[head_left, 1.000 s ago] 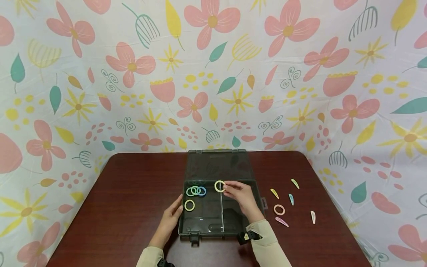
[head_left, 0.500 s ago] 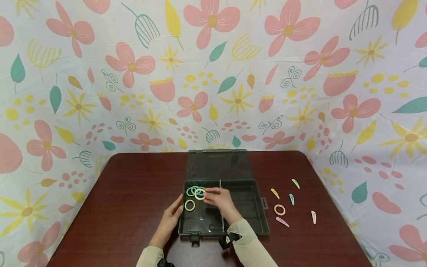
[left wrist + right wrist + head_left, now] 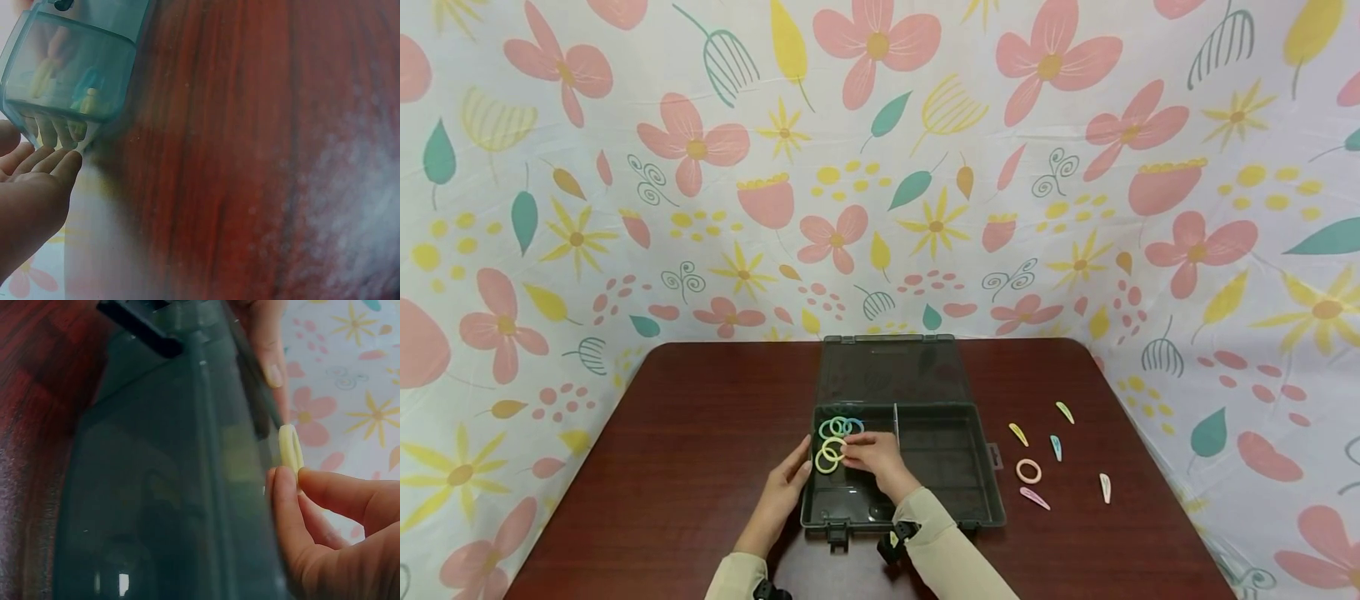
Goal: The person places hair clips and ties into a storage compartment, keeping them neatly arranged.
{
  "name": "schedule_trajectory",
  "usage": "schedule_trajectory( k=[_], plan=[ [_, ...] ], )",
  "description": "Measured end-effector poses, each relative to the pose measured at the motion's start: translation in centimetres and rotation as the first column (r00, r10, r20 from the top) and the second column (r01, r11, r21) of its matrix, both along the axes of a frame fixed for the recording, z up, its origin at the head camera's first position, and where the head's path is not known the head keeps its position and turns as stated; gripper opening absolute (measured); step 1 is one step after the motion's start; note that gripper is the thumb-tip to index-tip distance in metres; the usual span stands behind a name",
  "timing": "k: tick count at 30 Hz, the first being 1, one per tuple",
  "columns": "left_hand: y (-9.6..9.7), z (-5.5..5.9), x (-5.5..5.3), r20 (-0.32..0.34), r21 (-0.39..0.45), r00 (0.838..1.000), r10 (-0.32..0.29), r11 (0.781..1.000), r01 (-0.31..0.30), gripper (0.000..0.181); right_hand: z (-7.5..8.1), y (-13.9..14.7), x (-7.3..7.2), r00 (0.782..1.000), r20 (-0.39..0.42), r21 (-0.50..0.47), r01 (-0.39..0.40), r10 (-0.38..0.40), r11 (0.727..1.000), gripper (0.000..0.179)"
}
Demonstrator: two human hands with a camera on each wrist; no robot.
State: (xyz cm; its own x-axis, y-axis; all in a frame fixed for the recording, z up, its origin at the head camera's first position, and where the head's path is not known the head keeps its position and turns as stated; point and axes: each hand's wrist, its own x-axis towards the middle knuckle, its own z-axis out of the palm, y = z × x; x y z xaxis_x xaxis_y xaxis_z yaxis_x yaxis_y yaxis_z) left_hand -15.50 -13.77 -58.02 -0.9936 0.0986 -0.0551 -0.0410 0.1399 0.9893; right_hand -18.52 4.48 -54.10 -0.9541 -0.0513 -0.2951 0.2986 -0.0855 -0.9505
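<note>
My right hand (image 3: 883,461) pinches a pale yellow hair tie (image 3: 287,447) between thumb and fingers, low over the left compartment of a dark see-through box (image 3: 943,450). In the head view that tie overlaps another yellow hair tie (image 3: 827,472) lying in the box; whether they touch I cannot tell. Just behind them, overlapping green hair ties (image 3: 821,429) and a blue hair tie (image 3: 862,427) lie in the same compartment. My left hand (image 3: 778,496) touches the box's left wall with its fingertips, fingers fairly straight in the left wrist view (image 3: 47,178).
The box lid (image 3: 891,375) lies back behind it, and a thin divider (image 3: 897,429) splits the box. Right of the box are an orange hair tie (image 3: 1028,482) and several hair clips, among them a pink clip (image 3: 1034,498) and a white clip (image 3: 1105,488).
My right hand has carried the yellow hair tie leftward across the divider, past the green and blue ties, then toward me beside the other yellow one. My left hand has stayed put.
</note>
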Motion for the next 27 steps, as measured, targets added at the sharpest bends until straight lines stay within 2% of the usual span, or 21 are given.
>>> schedule_trajectory(
  k=[9, 18, 27],
  plan=[
    [0.2, 0.4, 0.1, -0.011, 0.023, 1.000, -0.005, 1.000, 0.005, 0.049, -0.4, -0.3, -0.1, 1.000, 0.003, 0.062, 0.010, -0.011, 0.998, 0.020],
    [0.1, 0.2, -0.2, -0.005, 0.006, 1.000, -0.003, 1.000, 0.003, 0.049, -1.2, -0.5, -0.5, 1.000, 0.018, 0.090, 0.015, -0.017, 0.996, 0.019],
    [0.1, 0.1, 0.0, 0.031, -0.001, 1.000, 0.001, 1.000, -0.001, 0.050, -1.6, -0.6, -0.5, 1.000, 0.006, 0.120, 0.015, -0.015, 0.993, 0.020]
  ],
)
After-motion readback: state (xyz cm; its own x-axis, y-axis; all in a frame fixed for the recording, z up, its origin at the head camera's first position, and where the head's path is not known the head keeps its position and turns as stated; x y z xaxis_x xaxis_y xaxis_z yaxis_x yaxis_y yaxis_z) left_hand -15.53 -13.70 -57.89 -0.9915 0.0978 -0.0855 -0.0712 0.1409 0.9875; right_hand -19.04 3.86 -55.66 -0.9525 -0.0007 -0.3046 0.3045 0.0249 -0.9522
